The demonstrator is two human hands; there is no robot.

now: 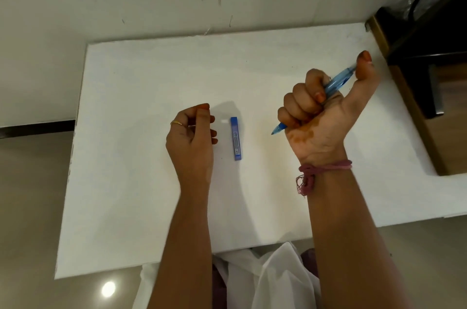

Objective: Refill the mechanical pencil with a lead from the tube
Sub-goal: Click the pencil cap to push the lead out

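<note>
A blue lead tube (235, 138) lies flat on the white table (141, 182), lengthwise toward me. Just left of its far end sits a small white piece (224, 121), maybe a cap. My left hand (193, 139) rests left of the tube, fingers curled loosely; whether it pinches something thin I cannot tell. My right hand (321, 111) is raised to the right, fisted around the translucent blue mechanical pencil (338, 78). The pencil's tip points down-left and my thumb presses on its rear end.
A dark wooden piece of furniture (427, 61) stands at the table's right rear corner, with a black curved object on top. A pale wall rises behind the table. White cloth (265, 281) lies in my lap at the near edge.
</note>
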